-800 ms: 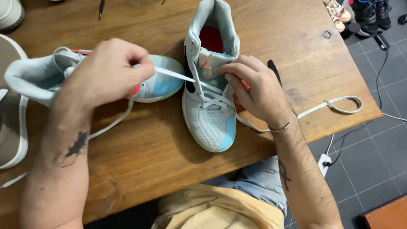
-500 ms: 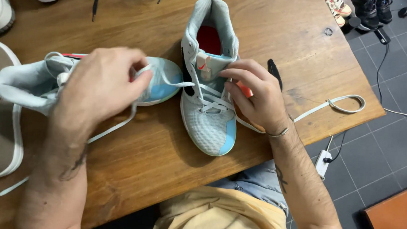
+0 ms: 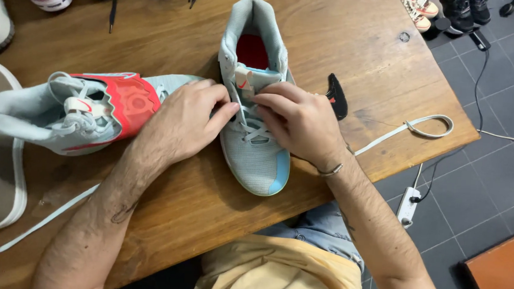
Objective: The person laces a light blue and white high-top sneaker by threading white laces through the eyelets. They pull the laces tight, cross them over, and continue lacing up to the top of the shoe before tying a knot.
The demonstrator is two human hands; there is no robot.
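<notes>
Head view: looking down on a wooden table [image 3: 355, 56], its near edge running along the person's lap.
Table: carrying two pale blue shoes, with other footwear along its far and left edges.
Side shoe [image 3: 77, 114]: lying on its side toward the left edge, red panel showing; it is out of the way.
Shoe [image 3: 254, 103]: standing upright at mid-table, toe pointing to the near edge, red lining open at the far end; both hands are working on it.
Left hand [image 3: 182, 123]: resting across the shoe's left flank, fingertips pinching at the lacing; exactly what they are gripping is hidden.
Right hand [image 3: 296, 120]: curled over the tongue, fingers closed on the lace crossing.
Lace [image 3: 413, 128]: one loose end is trailing to the right edge, looped.
Judgement: keeping the shoe pinned and drawing each crossing evenly is giving flat, untwisted lacing.
</notes>
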